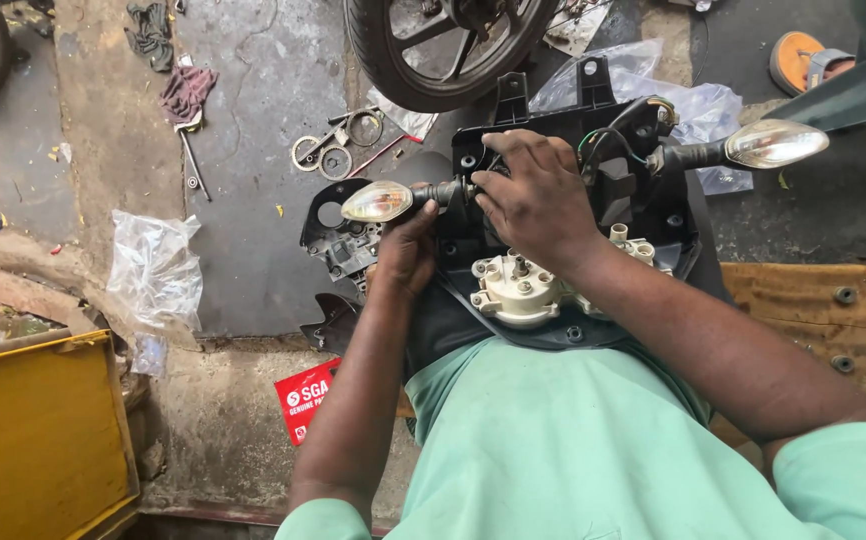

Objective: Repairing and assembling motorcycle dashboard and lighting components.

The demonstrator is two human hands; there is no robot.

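- Right hand (538, 195) has its fingers (498, 160) curled down onto the black headlight housing (573, 170), pinching at the spot where the indicator stem meets the plastic. Fingers are narrow and closed on that joint, but what's under the tips is hidden.
- Left hand (408, 245) comes up from below and its fingers wrap the black stem of the left-side turn indicator (378, 200), just beside the right fingers. Looks like it's steadying the lamp so the other hand can work on the mount.
- The housing sits on the person's lap, back side up, which keeps the fittings facing the fingers.
- Just below the right hand sits the white instrument cluster back (518, 290), touching the housing.
- Off to the other side of the right fingers, the second turn indicator (773, 143) sticks out, untouched.
- Further out, beyond the fingers: a motorcycle wheel (443, 50), metal ring parts (333, 155) on the concrete floor (253, 200), a clear plastic bag (153, 265), and a yellow box (38, 440) well apart.
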